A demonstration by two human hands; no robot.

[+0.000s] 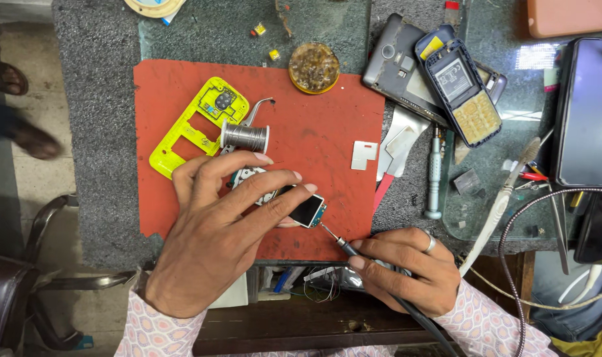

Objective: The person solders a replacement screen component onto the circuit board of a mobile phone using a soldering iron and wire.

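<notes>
Left hand (pixel 215 231) is planted on the red rectangular rubber work mat (pixel 314 132), fingers pressing down and pinching a small phone circuit board with a dark square screen (pixel 307 210) near the mat's front edge. That grip is closed around the board, index and middle fingers on top, thumb underneath.

Right hand (pixel 403 268), ring on one finger, has its grip pressed together on a black-handled soldering iron (pixel 344 244), held like a pen. The thin metal tip is touching the board's lower right corner, just beside the screen. The iron's black cord runs off past the wrist towards the bottom edge.

Behind the left hand sits a spool of silvery solder wire (pixel 245 137), lying against a bright yellow plastic phone frame (pixel 198 122). At the mat's far edge there is a round amber tin of flux (pixel 314 67). Off the mat, on the grey speckled surface (pixel 96 99), lie a grey phone back shell (pixel 397 66) and a blue opened keypad phone (pixel 460 82), with a slim metal screwdriver (pixel 434 175) near them.
</notes>
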